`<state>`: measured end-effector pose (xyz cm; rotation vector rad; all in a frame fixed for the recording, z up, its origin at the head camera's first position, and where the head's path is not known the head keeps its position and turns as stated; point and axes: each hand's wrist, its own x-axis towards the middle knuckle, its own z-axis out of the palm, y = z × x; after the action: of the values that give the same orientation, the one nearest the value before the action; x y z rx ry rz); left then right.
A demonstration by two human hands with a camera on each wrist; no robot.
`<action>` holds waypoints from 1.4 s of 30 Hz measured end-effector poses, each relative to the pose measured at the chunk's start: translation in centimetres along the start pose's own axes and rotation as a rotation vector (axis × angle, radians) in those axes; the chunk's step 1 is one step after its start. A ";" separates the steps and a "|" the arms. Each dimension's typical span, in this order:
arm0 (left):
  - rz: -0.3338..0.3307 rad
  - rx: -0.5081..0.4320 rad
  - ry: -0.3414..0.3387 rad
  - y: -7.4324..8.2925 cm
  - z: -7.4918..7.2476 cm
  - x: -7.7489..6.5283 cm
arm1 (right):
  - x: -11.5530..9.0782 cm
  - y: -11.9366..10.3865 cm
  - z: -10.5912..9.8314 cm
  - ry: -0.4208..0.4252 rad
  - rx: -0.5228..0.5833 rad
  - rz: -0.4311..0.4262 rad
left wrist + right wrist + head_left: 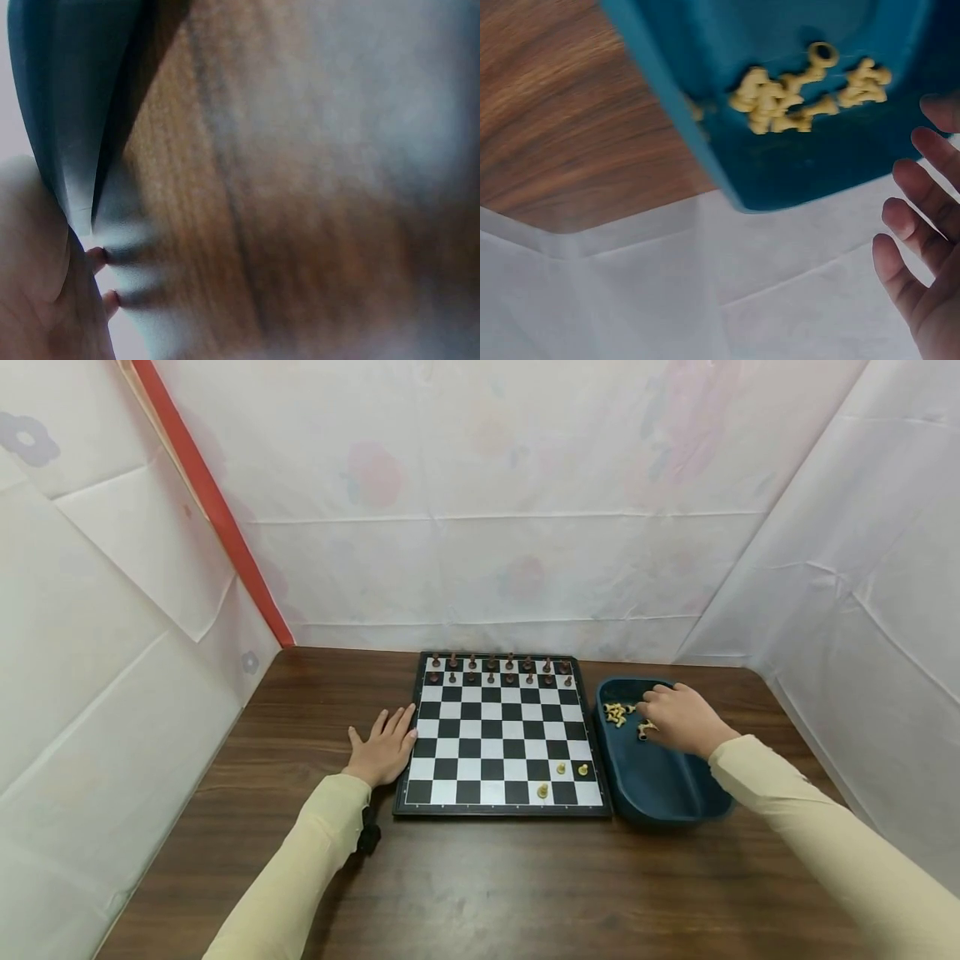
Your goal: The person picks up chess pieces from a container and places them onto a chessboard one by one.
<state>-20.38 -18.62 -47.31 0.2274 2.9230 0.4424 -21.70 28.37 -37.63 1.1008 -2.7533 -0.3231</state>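
Observation:
A black-and-white chessboard [491, 749] lies on the table. My left hand [382, 750], fingers spread, rests by its left edge with the fingertips at the border. Over the blue tray [663, 789] on the right is my right hand [681, 718]. The right wrist view shows its fingers [909, 221] loosely bent, gripping nothing visible. Cream chess pieces [769, 101] lie in a loose heap in the tray. Three cream pieces, including one [543, 791], stand at the board's near right. Dark chess pieces [491, 678] fill the two far rows.
The brown wooden table [480, 885] extends around the board. White patterned sheeting [480, 568] hangs behind and along both sides. A red strip [217, 510] runs down the back left corner. Something small and black [368, 837] is beneath my left wrist.

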 end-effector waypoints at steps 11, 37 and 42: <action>-0.001 0.006 0.001 0.1 -0.1 0.0 | 0.1 1.2 2.2 -0.021 0.041 0.034; -0.022 0.017 -0.015 0.1 0.3 0.1 | 1.1 2.7 5.8 -0.079 0.052 0.006; -0.015 0.016 -0.004 0.1 0.2 0.1 | 1.2 2.8 5.9 -0.079 0.060 -0.010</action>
<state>-20.38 -18.43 -47.42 0.2083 2.9236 0.4164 -25.78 30.32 -42.47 1.1411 -2.8450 -0.2927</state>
